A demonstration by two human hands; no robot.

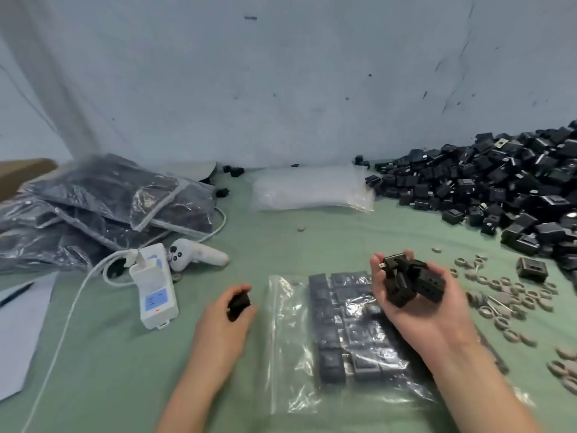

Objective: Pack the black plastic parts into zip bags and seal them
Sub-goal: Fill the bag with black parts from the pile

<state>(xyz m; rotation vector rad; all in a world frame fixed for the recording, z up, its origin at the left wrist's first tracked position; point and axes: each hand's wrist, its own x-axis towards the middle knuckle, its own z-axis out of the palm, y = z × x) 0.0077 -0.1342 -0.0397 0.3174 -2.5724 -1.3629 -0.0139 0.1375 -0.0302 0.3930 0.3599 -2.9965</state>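
A clear zip bag lies flat on the green table in front of me, with rows of black plastic parts inside it. My left hand rests just left of the bag and grips one black part. Above the bag's right side, my right hand holds a cluster of several black parts in its curled fingers. A large heap of loose black parts fills the back right of the table.
Filled zip bags are piled at the left. A stack of empty clear bags lies at the back centre. A white power bank with cable and a white controller sit left of centre. Small grey rings are scattered at the right.
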